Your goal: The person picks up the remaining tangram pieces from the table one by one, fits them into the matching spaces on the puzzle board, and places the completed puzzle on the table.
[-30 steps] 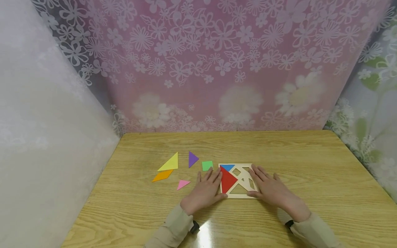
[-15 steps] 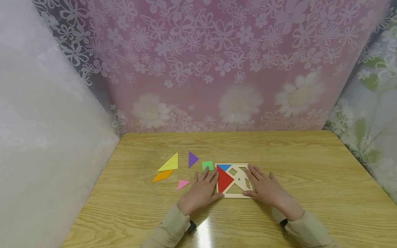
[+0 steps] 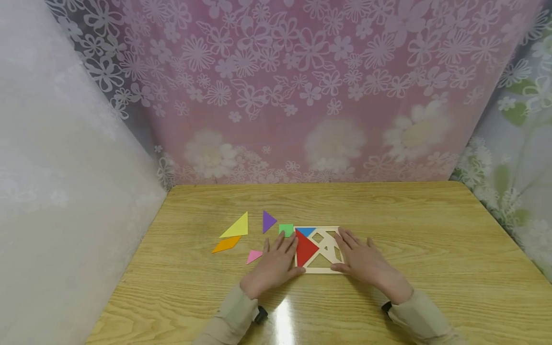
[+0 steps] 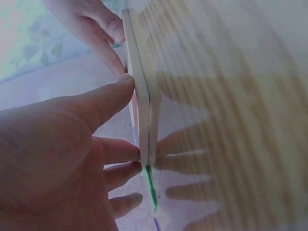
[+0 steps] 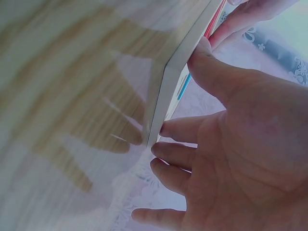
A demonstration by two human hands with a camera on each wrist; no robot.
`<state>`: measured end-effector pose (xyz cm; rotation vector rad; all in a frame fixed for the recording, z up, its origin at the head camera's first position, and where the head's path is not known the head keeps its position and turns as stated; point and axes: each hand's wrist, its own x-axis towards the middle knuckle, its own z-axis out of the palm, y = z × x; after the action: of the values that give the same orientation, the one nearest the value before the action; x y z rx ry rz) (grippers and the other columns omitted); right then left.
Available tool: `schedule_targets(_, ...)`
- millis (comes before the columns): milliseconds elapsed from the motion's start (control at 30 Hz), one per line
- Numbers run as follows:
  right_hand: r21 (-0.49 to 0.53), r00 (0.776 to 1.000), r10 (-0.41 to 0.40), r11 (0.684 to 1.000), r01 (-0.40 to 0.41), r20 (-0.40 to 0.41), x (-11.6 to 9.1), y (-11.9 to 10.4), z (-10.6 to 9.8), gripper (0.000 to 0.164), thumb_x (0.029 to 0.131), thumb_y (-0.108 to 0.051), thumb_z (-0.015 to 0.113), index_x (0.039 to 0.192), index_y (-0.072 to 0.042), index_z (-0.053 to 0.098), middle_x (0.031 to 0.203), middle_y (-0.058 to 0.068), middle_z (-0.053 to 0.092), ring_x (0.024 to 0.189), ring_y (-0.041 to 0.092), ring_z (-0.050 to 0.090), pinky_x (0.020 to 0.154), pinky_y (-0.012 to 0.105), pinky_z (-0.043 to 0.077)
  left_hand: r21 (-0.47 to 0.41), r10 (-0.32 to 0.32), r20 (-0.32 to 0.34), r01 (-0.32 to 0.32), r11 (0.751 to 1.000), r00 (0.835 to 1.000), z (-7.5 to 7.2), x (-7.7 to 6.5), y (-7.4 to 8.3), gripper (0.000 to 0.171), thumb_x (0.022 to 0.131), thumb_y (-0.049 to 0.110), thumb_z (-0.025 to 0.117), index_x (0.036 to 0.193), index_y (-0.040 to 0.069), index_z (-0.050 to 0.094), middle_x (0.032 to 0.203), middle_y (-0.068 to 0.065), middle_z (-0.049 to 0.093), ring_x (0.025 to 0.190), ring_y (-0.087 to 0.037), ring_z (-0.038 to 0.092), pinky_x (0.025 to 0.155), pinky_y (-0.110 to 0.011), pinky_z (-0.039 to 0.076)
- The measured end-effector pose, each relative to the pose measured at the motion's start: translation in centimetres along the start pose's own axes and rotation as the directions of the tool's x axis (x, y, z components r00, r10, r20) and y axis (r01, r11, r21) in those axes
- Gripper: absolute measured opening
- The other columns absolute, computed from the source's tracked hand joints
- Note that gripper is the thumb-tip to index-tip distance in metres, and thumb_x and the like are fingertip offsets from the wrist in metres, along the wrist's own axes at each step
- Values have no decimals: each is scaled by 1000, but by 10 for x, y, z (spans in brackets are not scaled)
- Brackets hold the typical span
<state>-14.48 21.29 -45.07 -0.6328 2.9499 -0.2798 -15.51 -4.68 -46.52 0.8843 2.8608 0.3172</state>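
Note:
A pale wooden tangram board (image 3: 319,270) lies flat on the table, with a red triangle (image 3: 305,248) and a blue triangle (image 3: 305,231) in its left part; its other cut-outs show bare wood. My left hand (image 3: 272,267) touches the board's left side with straight fingers, thumb at the front edge. Against the right side my right hand (image 3: 365,262) rests in the same way, partly covering that end. In the left wrist view a green square (image 4: 152,190) lies right at the board's corner, near the left fingertips.
Loose pieces lie to the left: a purple triangle (image 3: 268,221), a yellow triangle (image 3: 239,227), an orange parallelogram (image 3: 226,244) and a pink triangle (image 3: 253,256), close to my left hand. A flowered curtain (image 3: 267,96) hangs behind the table (image 3: 388,206).
Both hands and the board between them have slid left across the table. The board now stands right by the green square, which has shifted slightly left. My left hand now overlaps the pink triangle's tip.

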Motion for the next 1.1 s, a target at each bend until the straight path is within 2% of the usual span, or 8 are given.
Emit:
schedule_targets(367, -16, 1000, -17, 1000, 16, -11, 1, -4, 0, 82, 94, -48, 66, 151, 5, 40, 159, 26, 33, 145, 44, 34, 103, 77, 31, 10, 15, -4, -15, 1000, 1000, -3, -3, -4, 77, 101, 50, 56, 158, 3, 32, 166, -11, 25, 153, -37, 19, 117, -67, 21)
schedule_targets(700, 58, 998, -68, 996, 69, -17, -3, 11, 4, 84, 94, -50, 64, 156, -2, 35, 163, 22, 27, 146, 45, 31, 100, 81, 28, 0, 19, -9, -19, 1000, 1000, -1, -3, -6, 78, 102, 50, 56, 158, 3, 30, 167, -10, 23, 154, -37, 18, 117, -67, 19)
schedule_targets(1100, 85, 998, -51, 995, 48, 29, -5, 9, -1, 84, 95, -52, 62, 158, -5, 33, 164, 21, 25, 146, 46, 31, 101, 81, 26, 14, 20, -15, -20, 1000, 1000, -1, -3, -5, 78, 101, 50, 56, 158, 3, 31, 167, -10, 24, 154, -37, 19, 117, -67, 20)
